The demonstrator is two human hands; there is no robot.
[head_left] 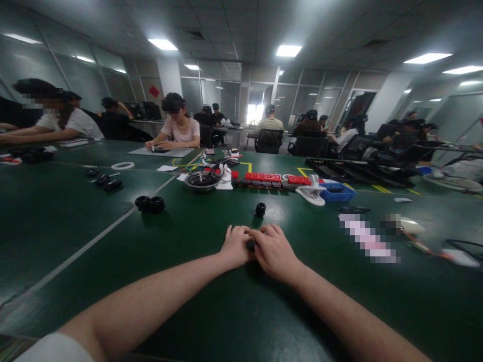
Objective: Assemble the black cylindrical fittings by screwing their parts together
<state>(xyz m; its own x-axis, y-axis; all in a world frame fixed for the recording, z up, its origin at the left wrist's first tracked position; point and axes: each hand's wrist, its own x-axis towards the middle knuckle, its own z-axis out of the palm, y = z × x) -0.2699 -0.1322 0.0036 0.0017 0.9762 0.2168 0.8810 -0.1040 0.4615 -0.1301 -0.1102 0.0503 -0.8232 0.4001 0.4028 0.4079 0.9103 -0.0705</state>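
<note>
My left hand (pixel 238 246) and my right hand (pixel 274 251) meet low over the green table (pixel 196 301), near the middle of the view. Between them shows a small dark object (pixel 250 245), mostly covered by the fingers. Both hands have their fingers curled round it, and the right fingertips overlap the left hand. Just beyond the hands a small black cylindrical part (pixel 260 210) stands on the table. Farther left, a pair of similar black parts (pixel 150 204) sits side by side.
Behind are a round tray (pixel 202 181) with cables, red blocks (pixel 263 176) in a row, a white clamp-like piece (pixel 312 191) and a blue bin (pixel 337 192). Black parts (pixel 109 182) lie left; a cable with a white end (pixel 459 257) lies right. A person (pixel 179 128) sits across the table.
</note>
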